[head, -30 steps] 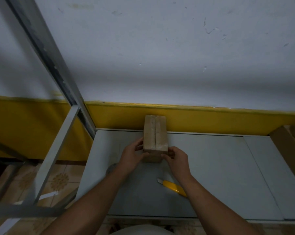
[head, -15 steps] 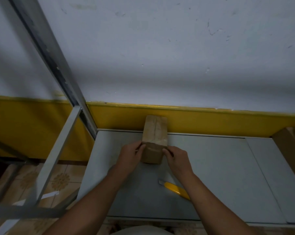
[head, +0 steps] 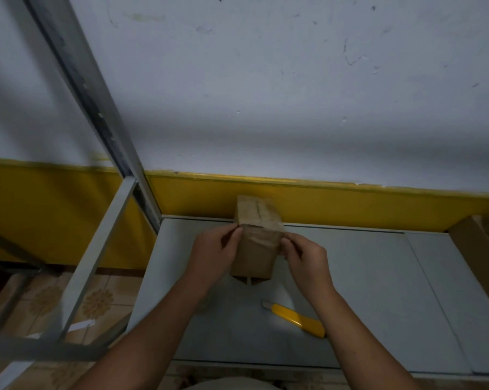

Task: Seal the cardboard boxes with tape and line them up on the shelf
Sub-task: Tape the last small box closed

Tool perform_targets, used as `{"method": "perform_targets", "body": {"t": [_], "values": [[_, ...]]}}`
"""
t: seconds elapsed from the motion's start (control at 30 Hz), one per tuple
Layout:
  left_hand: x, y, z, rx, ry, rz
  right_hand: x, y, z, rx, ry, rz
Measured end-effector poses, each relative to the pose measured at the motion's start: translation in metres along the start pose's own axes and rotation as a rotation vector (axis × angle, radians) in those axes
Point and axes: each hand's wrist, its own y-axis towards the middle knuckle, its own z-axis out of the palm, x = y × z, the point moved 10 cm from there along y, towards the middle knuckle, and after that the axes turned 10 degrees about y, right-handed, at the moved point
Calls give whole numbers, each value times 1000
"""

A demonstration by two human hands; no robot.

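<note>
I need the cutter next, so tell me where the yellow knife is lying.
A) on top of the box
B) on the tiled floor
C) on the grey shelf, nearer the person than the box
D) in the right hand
C: the yellow knife lies on the grey shelf, while the left hand and right hand both hold the box.

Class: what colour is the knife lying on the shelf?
The knife is yellow; head view shows it best.

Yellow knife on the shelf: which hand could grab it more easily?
Probably the right hand. The yellow knife lies on the shelf just below its wrist, while the left hand grips the box on the other side.
</note>
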Motion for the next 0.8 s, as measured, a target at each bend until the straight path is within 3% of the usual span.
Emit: {"method": "perform_targets", "body": {"t": [0.3, 0.6, 0.8], "values": [[-12, -6, -23, -57, -53, 47, 40, -6, -10, -15, 200, 25], [-4, -11, -28, -79, -71, -51, 35, -11, -3, 56, 188, 54], [-16, -21, -28, -60, -74, 9, 43, -13, -7, 27, 255, 114]]}}
